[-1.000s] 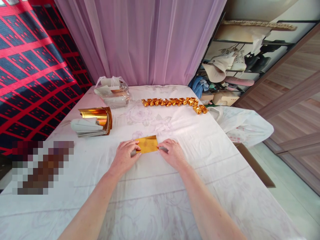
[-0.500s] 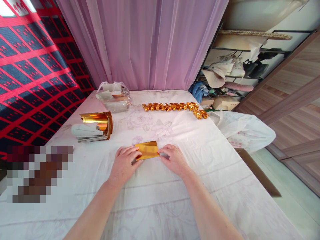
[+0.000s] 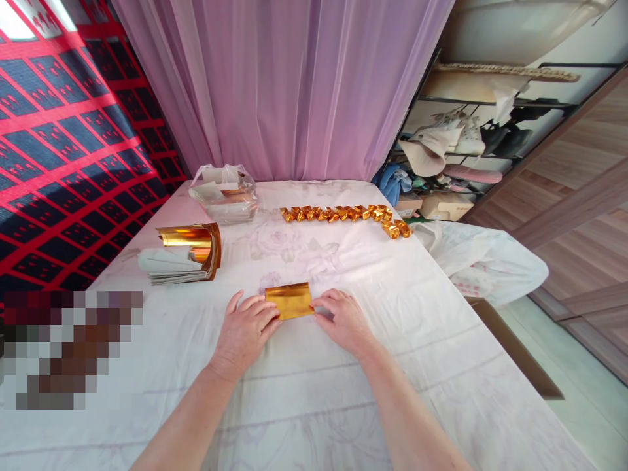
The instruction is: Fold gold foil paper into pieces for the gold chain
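A folded rectangle of gold foil paper (image 3: 289, 302) lies on the tablecloth in front of me. My left hand (image 3: 246, 328) is at its left edge, thumb and fingertips closed on the lower left corner, with one outer finger raised. At the right edge, my right hand (image 3: 342, 318) has thumb and fingers pinched on the paper. Farther back, a row of folded gold foil pieces (image 3: 338, 214) runs across the table, two of them set apart at its right end. To the left stands a curved stack of gold and white paper sheets (image 3: 181, 258).
A clear plastic bag (image 3: 226, 196) of papers sits at the back left of the cloth-covered table (image 3: 314, 405). Beyond it hangs a purple curtain (image 3: 294, 85). On the right are a white plastic bag (image 3: 495, 261), a cardboard box (image 3: 515, 347) and a shoe rack (image 3: 466, 101).
The left fingers have shifted back toward the paper's left edge, and one outer finger has lifted. The right hand keeps its pinch. The whole view has tilted slightly.
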Demonstrator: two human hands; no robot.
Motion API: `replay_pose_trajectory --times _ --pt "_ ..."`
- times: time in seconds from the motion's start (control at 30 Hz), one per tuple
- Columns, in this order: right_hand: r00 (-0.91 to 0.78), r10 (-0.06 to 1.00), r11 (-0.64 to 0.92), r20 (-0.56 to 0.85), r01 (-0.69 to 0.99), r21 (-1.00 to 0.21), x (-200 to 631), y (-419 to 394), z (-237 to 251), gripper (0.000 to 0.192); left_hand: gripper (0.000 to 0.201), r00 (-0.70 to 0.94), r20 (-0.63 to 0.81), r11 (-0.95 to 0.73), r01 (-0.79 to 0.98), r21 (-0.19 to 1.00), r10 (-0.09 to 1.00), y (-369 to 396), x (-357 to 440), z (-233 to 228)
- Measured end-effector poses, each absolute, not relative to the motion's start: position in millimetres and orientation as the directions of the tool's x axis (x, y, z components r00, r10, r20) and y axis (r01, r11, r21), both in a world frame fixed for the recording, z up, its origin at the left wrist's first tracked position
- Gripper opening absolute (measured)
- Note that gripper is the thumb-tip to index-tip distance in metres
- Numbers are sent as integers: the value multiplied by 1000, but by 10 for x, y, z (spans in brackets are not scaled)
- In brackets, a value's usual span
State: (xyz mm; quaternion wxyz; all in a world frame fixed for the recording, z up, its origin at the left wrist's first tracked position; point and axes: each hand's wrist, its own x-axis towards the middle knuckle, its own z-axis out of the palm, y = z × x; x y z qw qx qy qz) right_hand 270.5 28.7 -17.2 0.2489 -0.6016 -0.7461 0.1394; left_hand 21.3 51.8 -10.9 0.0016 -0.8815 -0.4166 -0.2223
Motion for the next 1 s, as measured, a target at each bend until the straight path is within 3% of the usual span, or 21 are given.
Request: replay_pose_trajectory --times 0.2,0.5,0.77,1.0 --pt "-157 966 243 207 830 -502 2708 283 -176 21 14 586 393 -674 728 130 709 511 225 -80" --pt "-209 951 288 226 863 -416 2721 295 -188 18 12 559 347 -640 745 189 753 502 257 -20" --pt "-242 938 322 248 874 -365 2712 290 -204 16 16 571 361 -652 742 160 738 497 268 -52" --pt "-231 931 327 281 870 -368 2675 290 -212 23 22 578 398 -667 734 130 713 499 267 -60"
